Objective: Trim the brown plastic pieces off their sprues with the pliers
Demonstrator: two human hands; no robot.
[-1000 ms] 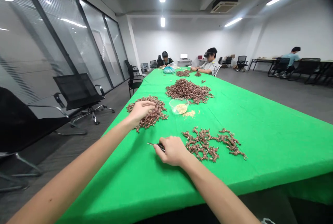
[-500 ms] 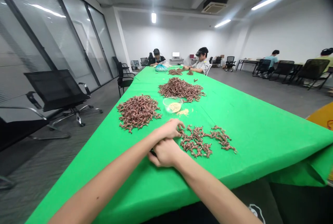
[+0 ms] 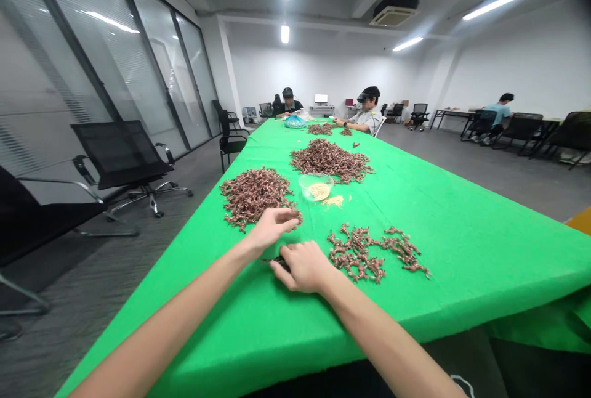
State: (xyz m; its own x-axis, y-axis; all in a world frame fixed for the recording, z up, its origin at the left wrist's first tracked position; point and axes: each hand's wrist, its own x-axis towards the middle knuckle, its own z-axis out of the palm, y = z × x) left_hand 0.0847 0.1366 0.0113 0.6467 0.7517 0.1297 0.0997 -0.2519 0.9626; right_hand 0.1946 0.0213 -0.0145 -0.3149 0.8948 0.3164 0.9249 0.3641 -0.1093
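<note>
My left hand [image 3: 273, 227] reaches to the near right edge of a heap of small reddish-brown knotted pieces [image 3: 253, 193]. Its fingers and thumb look apart, with pieces close by the fingertips; a hold on any of them does not show. Close below, my right hand [image 3: 303, 267] rests on the green cloth, closed around a slim dark tool with a pointed tip [image 3: 279, 260]. Most of that tool is hidden in the fist. Right of this hand lies a loose spread of the same brown pieces [image 3: 357, 253].
A clear bowl [image 3: 316, 188] holds pale grains, some spilled beside it [image 3: 335, 201]. Behind stands a larger brown heap [image 3: 327, 161]. Two people sit at the far end of the green-covered table [image 3: 462, 219], near a blue bag [image 3: 295, 121]. An office chair [image 3: 122, 161] stands at left.
My left hand has moved left, from over the right hand beside the loose spread to the left heap. The right hand stays low, and its tool's tip now shows. The view has turned slightly left.
</note>
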